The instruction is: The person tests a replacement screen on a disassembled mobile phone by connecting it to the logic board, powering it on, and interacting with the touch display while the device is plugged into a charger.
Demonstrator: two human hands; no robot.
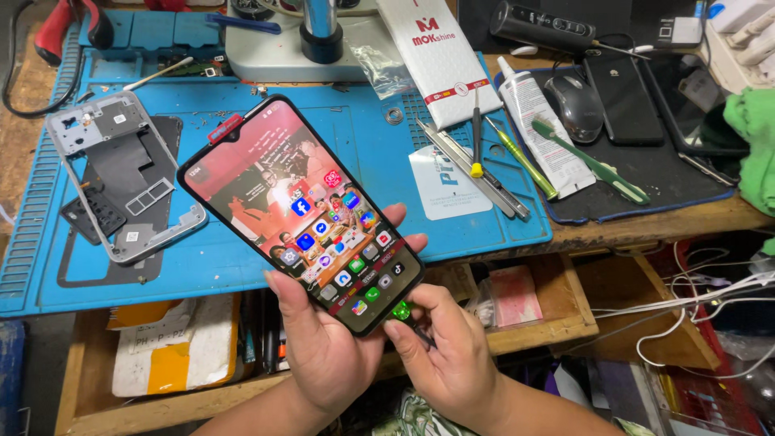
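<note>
Smartphone, its screen lit with rows of app icons, lies tilted in the left hand, whose fingers wrap around its lower edge, above a blue work mat. The right hand pinches a small green-lit plug at the phone's bottom end. A stripped phone frame lies on the mat at left; screwdrivers rest at right.
</note>
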